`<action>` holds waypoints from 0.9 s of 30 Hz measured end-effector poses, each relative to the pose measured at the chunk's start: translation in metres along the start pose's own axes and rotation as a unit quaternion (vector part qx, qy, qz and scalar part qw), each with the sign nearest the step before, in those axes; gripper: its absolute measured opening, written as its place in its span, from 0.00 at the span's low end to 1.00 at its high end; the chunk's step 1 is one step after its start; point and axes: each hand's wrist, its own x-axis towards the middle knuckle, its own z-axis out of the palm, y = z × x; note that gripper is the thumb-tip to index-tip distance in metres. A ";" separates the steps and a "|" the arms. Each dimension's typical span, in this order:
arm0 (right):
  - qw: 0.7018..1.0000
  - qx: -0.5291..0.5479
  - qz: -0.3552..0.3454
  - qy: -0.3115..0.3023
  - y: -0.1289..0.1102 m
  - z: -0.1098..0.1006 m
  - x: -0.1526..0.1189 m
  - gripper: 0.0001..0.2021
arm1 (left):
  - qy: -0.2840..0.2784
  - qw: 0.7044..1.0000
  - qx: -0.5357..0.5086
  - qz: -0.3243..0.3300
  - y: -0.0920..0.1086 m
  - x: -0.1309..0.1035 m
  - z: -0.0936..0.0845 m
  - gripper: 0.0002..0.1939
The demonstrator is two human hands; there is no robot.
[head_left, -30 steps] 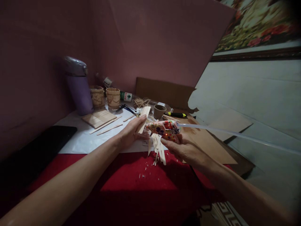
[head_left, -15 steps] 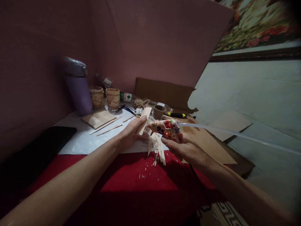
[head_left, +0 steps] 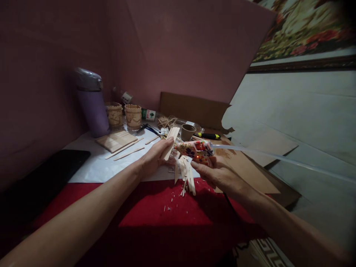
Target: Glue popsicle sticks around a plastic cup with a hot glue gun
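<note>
Flat wooden craft sticks, tilted upward side by side, are gripped in my left hand. My right hand is closed around a flower-patterned glue gun, whose nozzle end points left at the sticks. A long clear glue stick juts from the gun's back to the right. Below the gun, loose cut wooden pieces lie over the front edge of the white sheet. The nozzle tip is partly hidden near the sticks.
At the left stand a purple bottle and two wooden cups. A stack of craft sticks lies before them. Farther back are a small brown pot, twine and a black-yellow cutter. Cardboard lies at the right.
The glue gun has tilted very slightly in my right hand. My left hand and the craft sticks stay nearly still.
</note>
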 end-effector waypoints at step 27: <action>0.999 -0.004 -0.003 0.037 -0.005 -0.003 0.001 0.17 | -0.036 0.999 -0.011 0.011 -0.005 0.003 -0.002 0.23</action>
